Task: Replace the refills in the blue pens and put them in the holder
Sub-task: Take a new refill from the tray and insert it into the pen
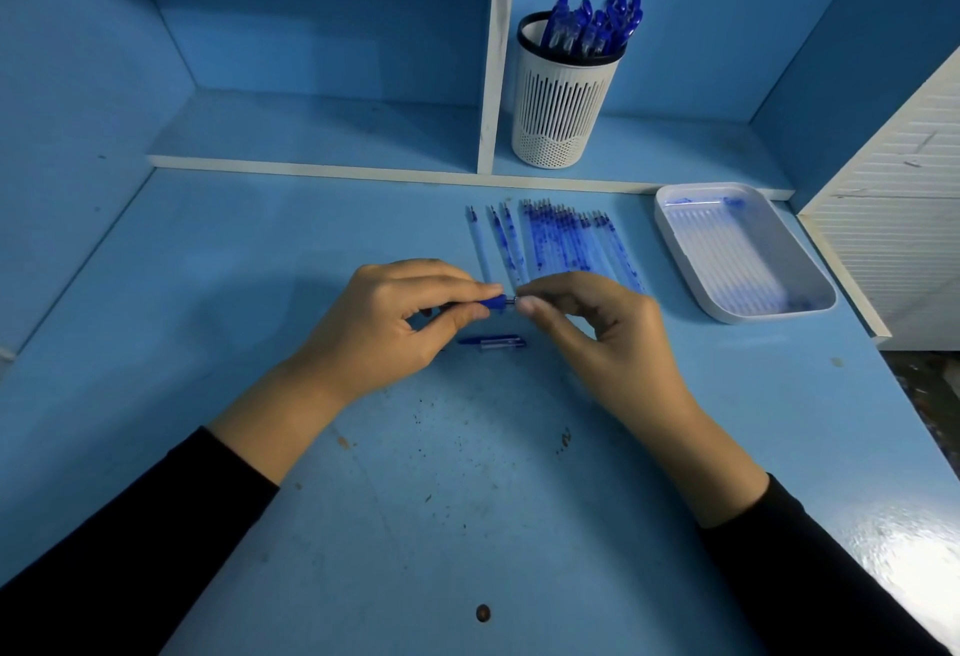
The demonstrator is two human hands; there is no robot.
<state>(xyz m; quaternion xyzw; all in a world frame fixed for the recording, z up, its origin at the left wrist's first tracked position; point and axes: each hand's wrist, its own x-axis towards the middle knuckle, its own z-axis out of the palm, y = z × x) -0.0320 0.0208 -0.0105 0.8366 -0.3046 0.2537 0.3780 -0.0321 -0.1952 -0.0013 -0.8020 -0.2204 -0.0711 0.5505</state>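
My left hand [387,325] grips the blue front section of a pen [492,302] above the desk's middle. My right hand [597,328] pinches the small metal tip end sticking out of that section. Just below the hands, a clear pen barrel with a blue end [493,342] lies on the desk. Several refills [550,242] lie in a row behind the hands. A white slotted holder [558,104] on the shelf holds several blue pens [597,26].
A white tray [675,239] with ink smears sits at the right, beside the refills. A white slatted panel [904,218] borders the desk's right edge. The raised shelf [332,169] with a white divider runs along the back. Dark specks dot the desk.
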